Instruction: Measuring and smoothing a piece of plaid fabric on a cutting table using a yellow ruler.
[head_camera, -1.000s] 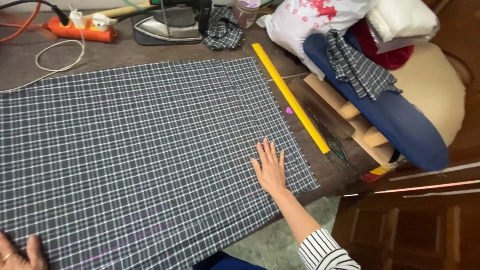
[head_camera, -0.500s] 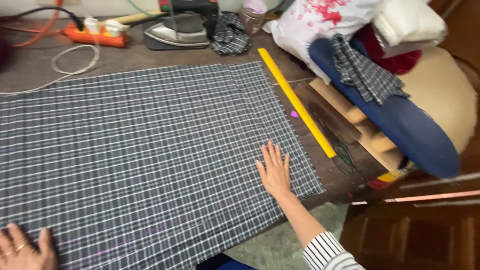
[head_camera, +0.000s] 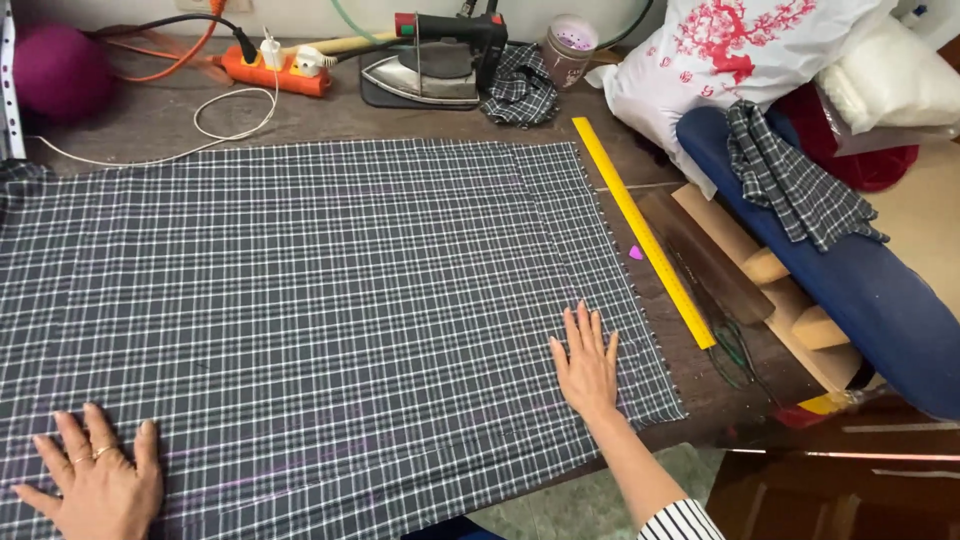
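Both hands lie flat, fingers spread, holding nothing: left hand and right hand press the plaid cloth spread across the table. Smooth outward evenly, keeping checks straight beside the ruler.

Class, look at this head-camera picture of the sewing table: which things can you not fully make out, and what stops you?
- Checked fabric: head view, left and bottom edges cut it off.
- Left hand: head view, bottom edge cuts its wrist.
- Table under the fabric: hidden by it.
- Small pink piece beside the yellow ruler: too small to identify.
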